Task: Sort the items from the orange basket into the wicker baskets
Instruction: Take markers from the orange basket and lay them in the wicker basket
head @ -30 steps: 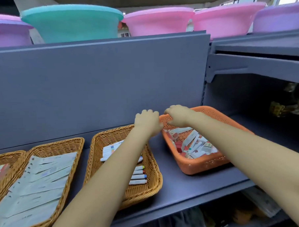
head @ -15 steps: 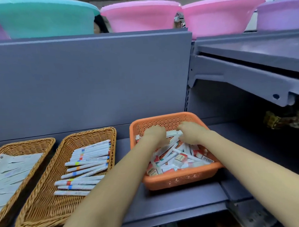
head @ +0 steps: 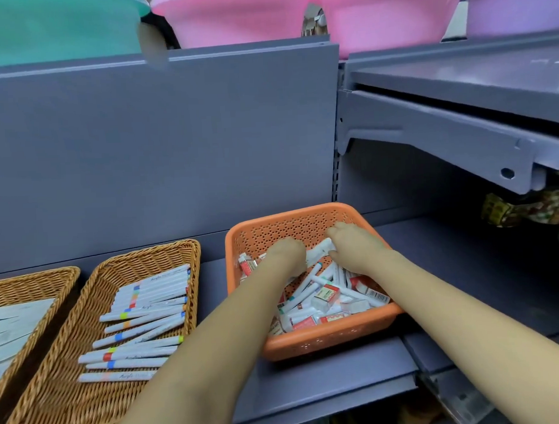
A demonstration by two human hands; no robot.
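1. Two hands are down inside the orange basket (head: 307,229), which sits on the grey shelf (head: 327,379) near its front edge, toward the right end of this shelf section.
2. My left hand (head: 286,253) and right hand (head: 353,245) lie close together over the far half of the pile. Their fingers are buried among the items, so I cannot tell whether either one grips anything.
3. The pile is a jumble of white markers (head: 302,295) and small boxed erasers (head: 325,298), crossing one another.
4. To the left on the same shelf stands a wicker basket (head: 145,256) already holding markers in rough rows; further left, at the frame's edge, another wicker basket (head: 31,283) holds paper slips.
5. To do this step well, I judge I should single out one kind, lift it free of the tangle without dragging neighbours over the rim, and carry it to the matching wicker basket.
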